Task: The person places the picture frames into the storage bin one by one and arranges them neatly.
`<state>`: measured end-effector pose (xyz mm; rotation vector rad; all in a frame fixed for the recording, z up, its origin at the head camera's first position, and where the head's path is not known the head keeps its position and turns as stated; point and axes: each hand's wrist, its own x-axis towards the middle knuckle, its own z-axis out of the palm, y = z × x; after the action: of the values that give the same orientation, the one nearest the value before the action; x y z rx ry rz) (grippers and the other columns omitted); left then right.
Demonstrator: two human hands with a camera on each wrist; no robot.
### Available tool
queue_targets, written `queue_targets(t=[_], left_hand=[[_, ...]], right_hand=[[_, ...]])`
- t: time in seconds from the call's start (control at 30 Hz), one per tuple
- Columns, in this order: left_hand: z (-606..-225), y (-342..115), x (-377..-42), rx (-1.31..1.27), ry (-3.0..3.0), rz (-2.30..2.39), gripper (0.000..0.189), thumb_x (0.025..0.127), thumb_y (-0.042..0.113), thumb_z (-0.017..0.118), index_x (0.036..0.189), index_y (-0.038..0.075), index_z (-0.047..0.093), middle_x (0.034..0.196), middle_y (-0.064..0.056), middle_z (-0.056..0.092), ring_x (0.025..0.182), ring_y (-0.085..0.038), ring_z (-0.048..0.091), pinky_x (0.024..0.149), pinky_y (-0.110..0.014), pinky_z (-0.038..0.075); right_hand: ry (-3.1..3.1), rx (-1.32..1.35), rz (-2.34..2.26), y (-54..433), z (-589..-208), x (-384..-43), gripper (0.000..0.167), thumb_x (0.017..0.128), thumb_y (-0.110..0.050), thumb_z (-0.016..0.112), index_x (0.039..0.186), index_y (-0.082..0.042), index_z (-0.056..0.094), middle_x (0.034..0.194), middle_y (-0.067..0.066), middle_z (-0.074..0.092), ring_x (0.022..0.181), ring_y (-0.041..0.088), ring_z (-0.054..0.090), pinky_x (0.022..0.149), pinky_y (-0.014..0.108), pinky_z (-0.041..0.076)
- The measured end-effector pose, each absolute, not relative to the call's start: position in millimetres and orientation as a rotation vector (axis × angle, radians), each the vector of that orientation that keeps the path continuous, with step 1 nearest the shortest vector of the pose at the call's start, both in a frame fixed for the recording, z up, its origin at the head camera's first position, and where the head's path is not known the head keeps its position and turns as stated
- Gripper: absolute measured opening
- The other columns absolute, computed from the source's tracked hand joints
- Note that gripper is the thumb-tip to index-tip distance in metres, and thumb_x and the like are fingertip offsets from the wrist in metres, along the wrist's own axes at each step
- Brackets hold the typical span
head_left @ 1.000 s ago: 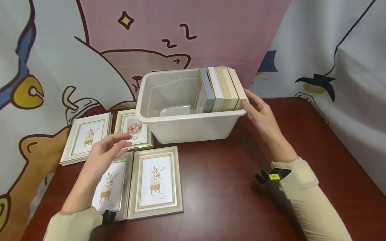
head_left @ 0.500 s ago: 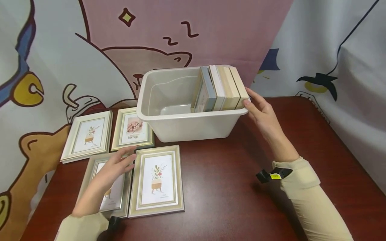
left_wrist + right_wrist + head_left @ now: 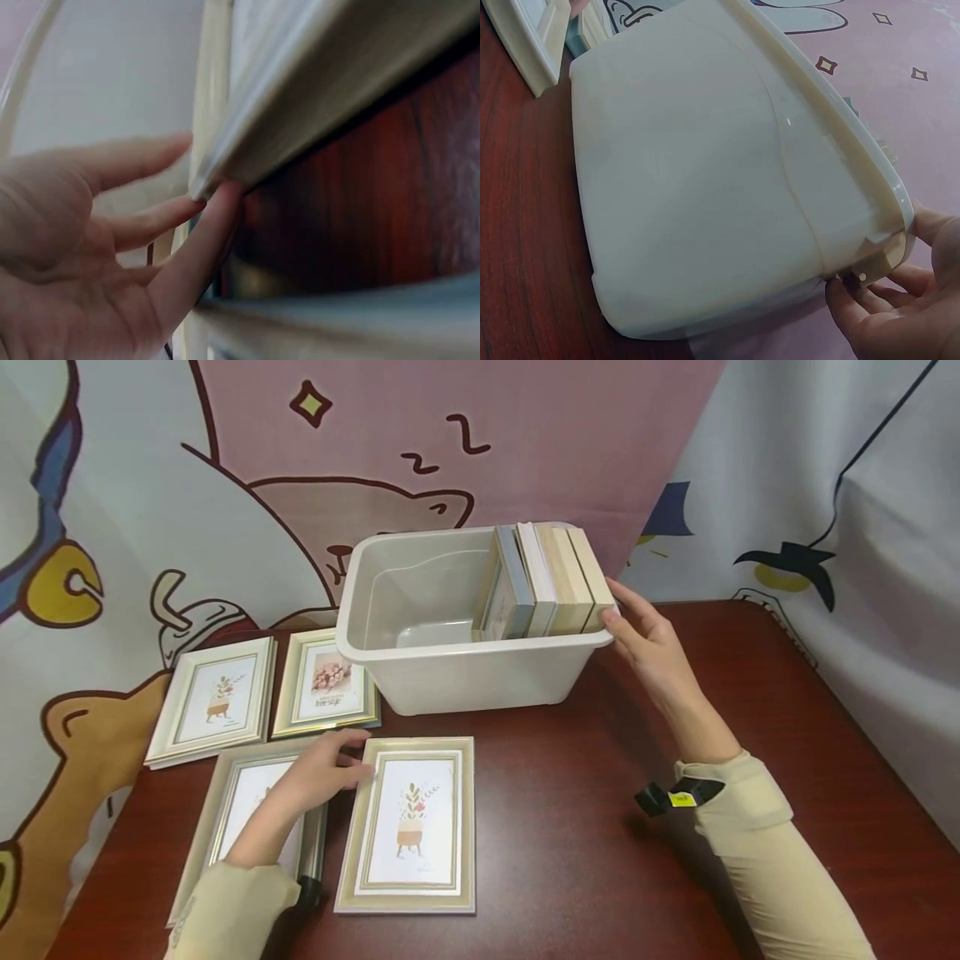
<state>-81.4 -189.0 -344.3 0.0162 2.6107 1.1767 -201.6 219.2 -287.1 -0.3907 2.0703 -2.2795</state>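
Observation:
My left hand (image 3: 318,772) pinches a cream-gold picture frame (image 3: 410,827) with a potted-plant print at its upper left edge. In the left wrist view the thumb lies against the frame's underside (image 3: 322,97), its edge up off the table. My right hand (image 3: 656,656) grips the right end of a white plastic bin (image 3: 465,681) at its rim, thumb at the front corner. Several picture frames (image 3: 555,585) stand on edge in the bin's right half. A silvery picture frame (image 3: 238,802) lies partly hidden under my left forearm.
A pale picture frame (image 3: 219,697), apparently stacked on another, lies at the table's left side. Beside it a gold-edged frame (image 3: 328,681) with a pink flower print reaches the bin. Behind the dark red table (image 3: 555,810) hangs a cartoon-printed cloth (image 3: 570,435).
My left hand has come down and right from over the left frames and taken hold of the cream-gold frame, which has shifted right, away from the silvery one. My right hand stays on the bin.

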Motion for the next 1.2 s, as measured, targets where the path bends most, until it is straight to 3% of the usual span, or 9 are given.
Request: queue_targets(t=[0.17,0.33,0.47,0.57,0.7,0.9,1.07,1.2], left_hand=[[-347,-182,-87,-0.033,2.648,1.15,0.048,0.09,0.007,0.07,0.132,-0.008,0.053,0.122,-0.027,0.059,0.097,-0.028,0.065,0.071,-0.03,0.063],[-344,-181,-86,-0.129,2.628,1.144,0.043,0.086,0.005,0.07,0.123,-0.01,0.052,0.103,-0.022,0.061,0.086,-0.022,0.064,0.066,-0.029,0.063],[-341,-182,-83,-0.163,2.653,1.117,0.04,0.083,0.001,0.065,0.119,-0.01,0.05,0.106,-0.026,0.06,0.083,-0.023,0.067,0.067,-0.03,0.063],[-342,-182,-84,-0.13,2.674,1.066,0.049,0.086,0.006,0.067,0.128,-0.011,0.048,0.12,-0.031,0.057,0.088,-0.025,0.069,0.067,-0.031,0.062],[-344,-182,-86,-0.091,2.672,1.018,0.053,0.089,0.013,0.072,0.132,-0.008,0.05,0.127,-0.03,0.056,0.083,-0.022,0.07,0.065,-0.032,0.061],[-338,-183,-84,-0.093,2.639,1.042,0.042,0.088,0.012,0.072,0.121,-0.004,0.052,0.127,-0.03,0.055,0.073,-0.017,0.071,0.068,-0.035,0.062],[-329,-184,-76,-0.085,2.634,1.131,0.038,0.088,0.011,0.071,0.117,0.001,0.05,0.117,-0.023,0.059,0.085,-0.019,0.068,0.069,-0.032,0.062],[-317,-181,-66,-0.056,2.753,1.153,0.034,0.089,0.013,0.072,0.115,0.007,0.052,0.109,-0.015,0.061,0.092,-0.021,0.063,0.069,-0.029,0.055]], right_hand=[[2.06,-0.385,-2.286,219,-287,-202,0.06,0.1,-0.022,0.059,0.155,-0.014,0.037,0.16,0.015,0.032,0.125,0.005,0.05,0.096,0.008,0.049],[2.064,-0.387,-2.284,218,-288,-202,0.059,0.1,-0.022,0.058,0.155,-0.013,0.037,0.158,0.014,0.034,0.124,0.004,0.05,0.095,0.008,0.05],[2.07,-0.39,-2.28,217,-287,-202,0.059,0.101,-0.022,0.058,0.155,-0.013,0.037,0.157,0.014,0.036,0.124,0.005,0.05,0.095,0.008,0.05],[2.086,-0.388,-2.271,218,-287,-202,0.059,0.1,-0.023,0.058,0.155,-0.013,0.037,0.157,0.015,0.035,0.125,0.006,0.05,0.095,0.008,0.05],[2.104,-0.383,-2.254,219,-287,-202,0.059,0.1,-0.023,0.058,0.155,-0.014,0.037,0.158,0.015,0.034,0.125,0.006,0.049,0.095,0.008,0.05],[2.107,-0.38,-2.253,219,-285,-204,0.059,0.101,-0.022,0.058,0.155,-0.013,0.037,0.157,0.014,0.036,0.124,0.005,0.05,0.095,0.007,0.05],[2.109,-0.385,-2.245,219,-284,-204,0.059,0.1,-0.022,0.059,0.154,-0.014,0.038,0.156,0.013,0.036,0.122,0.005,0.05,0.094,0.008,0.05],[2.124,-0.386,-2.219,220,-285,-202,0.059,0.101,-0.022,0.058,0.155,-0.013,0.036,0.156,0.014,0.035,0.121,0.004,0.05,0.093,0.008,0.05]])
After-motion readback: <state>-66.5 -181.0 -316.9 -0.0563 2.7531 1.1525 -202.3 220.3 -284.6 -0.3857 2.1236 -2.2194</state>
